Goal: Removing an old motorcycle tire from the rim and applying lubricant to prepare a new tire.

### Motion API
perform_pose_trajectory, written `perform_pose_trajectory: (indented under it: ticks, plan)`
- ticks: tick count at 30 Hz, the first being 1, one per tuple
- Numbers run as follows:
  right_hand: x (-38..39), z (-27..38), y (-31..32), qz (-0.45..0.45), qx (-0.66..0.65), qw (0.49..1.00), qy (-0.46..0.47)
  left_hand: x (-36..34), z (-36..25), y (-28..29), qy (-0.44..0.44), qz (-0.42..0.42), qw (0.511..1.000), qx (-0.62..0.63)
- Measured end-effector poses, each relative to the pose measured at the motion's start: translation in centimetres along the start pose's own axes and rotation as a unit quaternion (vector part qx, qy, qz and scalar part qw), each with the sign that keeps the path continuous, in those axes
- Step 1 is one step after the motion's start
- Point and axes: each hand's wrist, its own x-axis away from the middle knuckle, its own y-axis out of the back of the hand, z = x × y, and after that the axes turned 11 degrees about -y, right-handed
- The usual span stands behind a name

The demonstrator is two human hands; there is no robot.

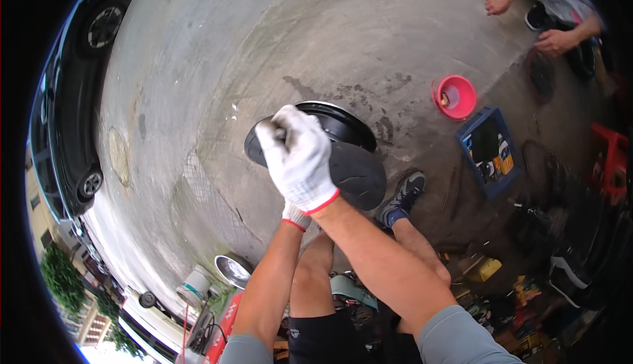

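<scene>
A black tyre (359,176) stands on the concrete in front of me, near my shoe. A dark wheel rim (339,125) with a shiny silver edge shows at its far side. Over the tyre is my right hand (295,153), in a white glove with a red cuff and dirty fingertips. Its fingers are curled closed, and whatever they grip is hidden. My left hand (295,213), gloved alike, lies behind the right one; only its wrist end shows, so its fingers cannot be seen.
A pink bucket (456,97) and a blue crate (489,153) with small packages stand to the right. A red stool (610,159) is beyond them. Another person's hands (557,42) are at the upper right. Tools and parts clutter the lower right. Parked cars (72,100) line the left.
</scene>
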Motion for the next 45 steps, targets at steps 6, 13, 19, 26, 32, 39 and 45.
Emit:
perform_pose_trajectory:
  ticks: [6,13,19,26,32,39,45]
  plan:
    - [-0.7,0.2,1.5,-0.015,-0.032,0.999,-0.019,-1.0,-1.1,0.4,-0.005,0.0,1.0,-0.018]
    - [-1.9,-0.5,2.4,-0.027,-0.031,0.998,-0.042,-1.4,-3.7,4.0,-0.011,-0.016,0.999,-0.037]
    - [-3.1,-1.1,3.1,-0.072,-0.041,0.995,-0.049,-2.2,-6.2,7.2,-0.016,-0.025,0.999,-0.044]
    - [-2.6,-1.2,4.6,-0.075,-0.058,0.994,-0.049,-4.9,-10.5,11.0,-0.021,-0.026,0.998,-0.056]
    - [-3.2,-2.2,5.8,-0.082,-0.081,0.992,-0.053,-7.4,-13.7,12.8,-0.012,-0.024,0.998,-0.048]
    - [-3.6,1.4,4.8,-0.14,-0.147,0.977,-0.067,-12.8,-19.4,13.9,0.003,-0.001,0.999,-0.049]
    - [-2.1,-3.2,5.2,-0.008,-0.074,0.987,-0.142,-10.8,-26.9,-18.5,0.015,0.13,0.826,-0.548]
